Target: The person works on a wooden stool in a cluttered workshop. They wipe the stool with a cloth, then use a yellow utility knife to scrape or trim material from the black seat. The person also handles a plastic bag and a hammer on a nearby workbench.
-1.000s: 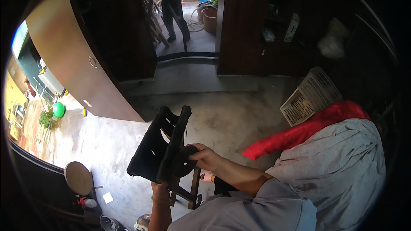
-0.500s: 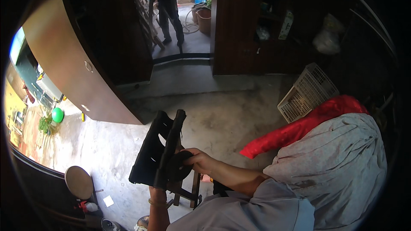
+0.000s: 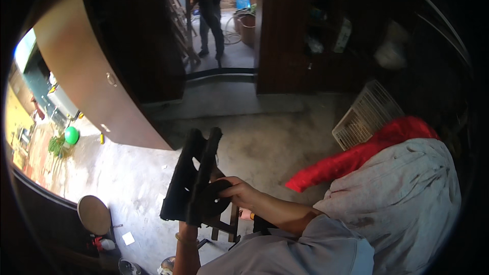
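Observation:
A dark, blackened frame with two long parallel bars and holes between them tilts up in front of me. Against its right side sits a round black disc. My right hand grips the disc's upper right edge, thumb and fingers closed on it. From below, my left hand reaches up behind the frame's lower end; only the wrist area, with a bangle, shows, and the fingers are hidden. Under the disc stand the wooden legs of a stool-like piece, partly covered by my arm and shirt.
A pale cloth-covered heap with red cloth lies at my right, a white plastic crate behind. A round board leans at lower left. Beyond the open door and doorway, a person stands beside a ladder.
The view has shifted slightly. The frame stands a little more upright, while my right hand keeps its hold on the disc. The person in the doorway has turned and moved their arms.

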`<control>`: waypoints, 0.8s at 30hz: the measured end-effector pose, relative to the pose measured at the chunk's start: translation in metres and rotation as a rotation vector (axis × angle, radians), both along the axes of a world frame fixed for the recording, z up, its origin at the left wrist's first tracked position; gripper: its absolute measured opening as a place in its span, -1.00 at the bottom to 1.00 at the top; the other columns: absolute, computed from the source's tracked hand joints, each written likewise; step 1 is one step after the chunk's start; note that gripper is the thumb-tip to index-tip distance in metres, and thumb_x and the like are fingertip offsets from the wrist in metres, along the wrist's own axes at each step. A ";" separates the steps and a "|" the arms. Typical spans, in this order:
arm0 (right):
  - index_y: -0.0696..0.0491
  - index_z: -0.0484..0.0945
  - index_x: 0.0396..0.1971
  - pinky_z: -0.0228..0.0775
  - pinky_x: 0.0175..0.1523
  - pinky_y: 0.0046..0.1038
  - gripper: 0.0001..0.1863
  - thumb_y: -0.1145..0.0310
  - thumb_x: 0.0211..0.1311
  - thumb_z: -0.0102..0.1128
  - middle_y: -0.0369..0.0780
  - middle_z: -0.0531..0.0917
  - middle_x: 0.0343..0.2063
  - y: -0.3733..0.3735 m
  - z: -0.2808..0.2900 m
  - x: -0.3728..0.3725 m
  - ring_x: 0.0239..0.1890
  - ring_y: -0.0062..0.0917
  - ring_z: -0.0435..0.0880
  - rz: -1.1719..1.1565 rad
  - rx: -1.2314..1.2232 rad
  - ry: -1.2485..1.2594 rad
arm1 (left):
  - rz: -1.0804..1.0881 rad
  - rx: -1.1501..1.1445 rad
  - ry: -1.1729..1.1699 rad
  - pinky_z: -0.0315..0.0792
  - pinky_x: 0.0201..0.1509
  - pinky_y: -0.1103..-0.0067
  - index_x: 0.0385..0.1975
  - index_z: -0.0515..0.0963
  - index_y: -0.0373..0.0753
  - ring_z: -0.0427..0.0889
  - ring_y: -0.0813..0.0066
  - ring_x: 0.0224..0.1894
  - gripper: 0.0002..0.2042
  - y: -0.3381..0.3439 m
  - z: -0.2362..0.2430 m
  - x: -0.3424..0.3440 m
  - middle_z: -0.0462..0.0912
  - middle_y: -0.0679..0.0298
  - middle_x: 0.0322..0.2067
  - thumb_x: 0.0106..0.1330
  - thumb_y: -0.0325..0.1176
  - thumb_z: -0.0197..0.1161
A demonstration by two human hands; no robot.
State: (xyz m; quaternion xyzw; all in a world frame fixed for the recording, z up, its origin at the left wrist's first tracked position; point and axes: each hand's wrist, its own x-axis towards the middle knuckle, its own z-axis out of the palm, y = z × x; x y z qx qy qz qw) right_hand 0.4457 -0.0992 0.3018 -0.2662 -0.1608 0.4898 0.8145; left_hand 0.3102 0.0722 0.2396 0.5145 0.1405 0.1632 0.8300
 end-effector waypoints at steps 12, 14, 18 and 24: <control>0.29 0.48 -0.11 0.37 0.10 -0.36 -0.61 0.59 -0.04 0.11 -0.12 0.61 -0.18 0.002 0.000 0.002 -0.09 -0.38 0.59 0.027 -0.038 -0.018 | -0.185 -0.159 -0.102 0.20 0.28 0.45 0.21 0.26 -0.34 0.36 0.34 0.21 -0.34 0.026 0.011 -0.030 0.40 0.19 0.15 0.02 -0.41 0.28; 0.28 0.49 -0.11 0.37 0.07 -0.40 -0.62 0.60 -0.04 0.10 -0.14 0.61 -0.18 0.004 0.000 0.004 -0.10 -0.40 0.59 0.063 -0.047 0.004 | -0.152 -0.200 -0.160 0.21 0.28 0.44 0.20 0.26 -0.34 0.36 0.33 0.21 -0.34 0.028 0.003 -0.029 0.40 0.18 0.15 0.03 -0.40 0.29; 0.27 0.50 -0.12 0.39 -0.01 -0.43 -0.62 0.59 -0.04 0.10 -0.16 0.62 -0.21 0.012 0.000 0.010 -0.12 -0.42 0.60 0.090 -0.064 -0.019 | 0.011 -0.305 -0.171 0.20 0.30 0.40 0.20 0.26 -0.34 0.35 0.29 0.22 -0.38 0.032 0.003 -0.029 0.40 0.16 0.16 0.10 -0.33 0.24; 0.24 0.50 -0.10 0.42 -0.03 -0.44 -0.61 0.62 -0.05 0.12 -0.16 0.62 -0.21 0.026 -0.017 0.026 -0.15 -0.41 0.61 0.200 -0.076 -0.019 | -0.019 -0.403 -0.298 0.17 0.34 0.35 0.21 0.24 -0.40 0.36 0.17 0.22 -0.40 0.046 0.044 -0.028 0.38 0.03 0.17 0.29 -0.07 -0.02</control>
